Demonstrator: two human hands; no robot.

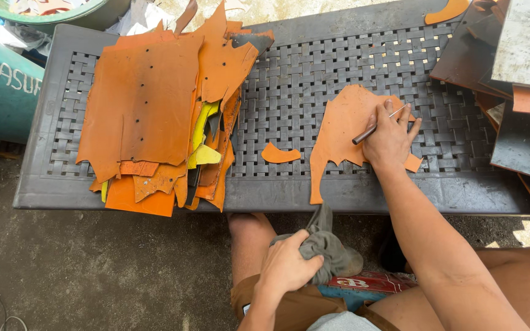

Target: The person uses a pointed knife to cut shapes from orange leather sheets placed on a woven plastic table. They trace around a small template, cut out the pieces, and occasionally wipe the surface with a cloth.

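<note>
So the right hand (389,138) is pressed down flat on an orange leather piece (345,132) lying on the grey woven-pattern table (314,73), with a thin metal awl-type tool (372,127) pinched in its fingers and poking out both sides of the grip. The left hand (288,266) is down in the lap, fingers clenched around a grey rag (329,245). A small orange scrap (279,154) sits just left of the pinned piece, and a big stack of orange sheets (154,110) is further left.

Leather stack (148,116) left of scrap (279,154) on table (314,67).
</note>
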